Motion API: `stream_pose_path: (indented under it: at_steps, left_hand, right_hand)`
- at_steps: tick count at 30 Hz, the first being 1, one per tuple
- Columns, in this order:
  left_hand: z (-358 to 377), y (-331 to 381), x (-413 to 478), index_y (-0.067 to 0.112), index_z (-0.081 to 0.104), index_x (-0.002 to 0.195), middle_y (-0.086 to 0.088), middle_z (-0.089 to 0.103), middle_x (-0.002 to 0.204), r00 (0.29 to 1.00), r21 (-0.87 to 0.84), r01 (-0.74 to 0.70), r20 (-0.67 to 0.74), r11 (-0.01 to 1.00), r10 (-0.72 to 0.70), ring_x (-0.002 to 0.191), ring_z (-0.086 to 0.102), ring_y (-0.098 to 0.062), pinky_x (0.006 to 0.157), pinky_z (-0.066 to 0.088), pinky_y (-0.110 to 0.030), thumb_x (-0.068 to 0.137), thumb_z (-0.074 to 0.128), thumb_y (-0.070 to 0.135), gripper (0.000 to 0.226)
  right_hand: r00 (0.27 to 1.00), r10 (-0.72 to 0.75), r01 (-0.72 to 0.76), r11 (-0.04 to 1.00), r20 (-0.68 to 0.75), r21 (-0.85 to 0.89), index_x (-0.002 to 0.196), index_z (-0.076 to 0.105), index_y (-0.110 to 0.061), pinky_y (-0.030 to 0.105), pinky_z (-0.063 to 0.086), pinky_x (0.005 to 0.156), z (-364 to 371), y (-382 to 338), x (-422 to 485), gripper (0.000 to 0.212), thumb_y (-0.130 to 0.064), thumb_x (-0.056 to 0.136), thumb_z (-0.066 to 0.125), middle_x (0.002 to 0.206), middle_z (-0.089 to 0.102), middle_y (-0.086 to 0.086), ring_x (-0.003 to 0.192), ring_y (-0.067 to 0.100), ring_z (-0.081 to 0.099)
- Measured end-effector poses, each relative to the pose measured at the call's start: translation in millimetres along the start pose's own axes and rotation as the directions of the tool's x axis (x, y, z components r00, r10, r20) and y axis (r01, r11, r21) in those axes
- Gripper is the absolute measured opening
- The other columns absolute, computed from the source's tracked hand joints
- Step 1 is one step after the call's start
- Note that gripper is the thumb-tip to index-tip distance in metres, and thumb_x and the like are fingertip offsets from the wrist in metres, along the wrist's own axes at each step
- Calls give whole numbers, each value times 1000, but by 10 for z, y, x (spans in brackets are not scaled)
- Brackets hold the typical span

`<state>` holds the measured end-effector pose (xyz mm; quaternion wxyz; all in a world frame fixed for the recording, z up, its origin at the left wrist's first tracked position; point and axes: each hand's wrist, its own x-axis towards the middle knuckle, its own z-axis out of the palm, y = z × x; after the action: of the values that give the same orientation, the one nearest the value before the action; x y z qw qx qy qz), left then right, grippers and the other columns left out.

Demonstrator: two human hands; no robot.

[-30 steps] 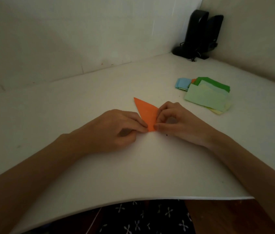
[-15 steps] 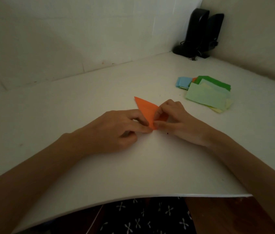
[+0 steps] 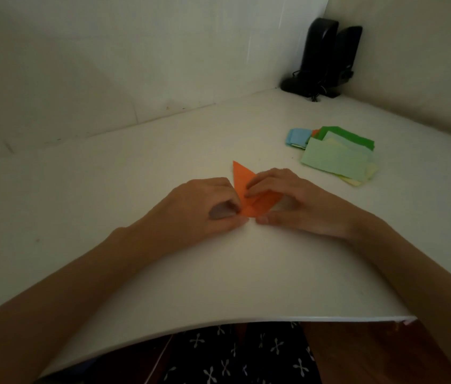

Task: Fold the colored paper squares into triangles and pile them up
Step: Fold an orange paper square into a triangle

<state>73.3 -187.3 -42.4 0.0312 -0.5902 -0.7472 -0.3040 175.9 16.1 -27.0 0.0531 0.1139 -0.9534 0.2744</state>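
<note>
An orange paper [image 3: 242,180], folded into a pointed shape, lies on the white table [image 3: 135,176] at the middle. My left hand [image 3: 199,206] pinches its near left edge with curled fingers and thumb. My right hand [image 3: 293,198] holds its right part, with fingertips on top and the thumb at the near tip. A flap of the orange paper shows under my right fingers. At the back right lies a pile of colored papers [image 3: 338,162], light green on top, with dark green, yellow, blue and orange beneath.
Two black speakers [image 3: 327,56] stand in the far right corner against the walls. The table's near edge [image 3: 246,321] curves in front of me, with patterned dark fabric below it.
My right hand has shifted right and opened up the fold, so more orange paper shows beneath its fingers. My left hand has stayed at the near left edge.
</note>
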Motion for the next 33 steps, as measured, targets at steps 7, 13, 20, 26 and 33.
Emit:
stream_pose_path:
  at_steps: [7,13,20,26,33]
  left_hand:
    - [18,21,12,27,65,90,16,58,93,999,45,50,-23,998,-49,82,56,-2,72,49,-31,85,42,55,37]
    - [58,-38,16,18,66,86,7,63,89,997,-33,42,-62,999,-44,79,61,-9,70,50,-36,86,50,42,29]
    - [68,-22,30,12,67,78,5,61,102,984,-107,160,-63,981,-167,89,57,-2,80,39,-7,78,60,34,23]
    - [47,6,-2,29,61,80,21,50,108,971,-37,216,-97,976,-218,97,55,0,86,47,-28,70,60,54,27]
    - [32,72,-33,25,69,77,26,52,106,976,-24,185,-113,982,-187,97,51,5,72,47,-27,77,58,36,16]
  right_hand:
    - [984,-153,130,967,-92,-219,103,70,-15,31,42,83,54,-21,47,36,-42,90,50,105,62,3,92,18,58]
    - [980,-171,154,975,-101,-163,104,69,-17,16,38,85,78,-28,45,29,-38,89,55,105,60,-3,94,8,53]
    - [987,86,-70,990,-135,121,88,69,-29,36,43,86,80,-78,76,8,-28,89,61,100,64,-1,94,16,58]
    - [978,155,-126,974,-142,190,85,70,-25,28,44,85,65,-114,64,3,-24,84,67,95,66,-10,90,8,60]
    - [999,38,-38,997,-2,61,107,67,-34,8,35,87,36,-130,19,25,-28,83,70,110,59,-6,102,0,50]
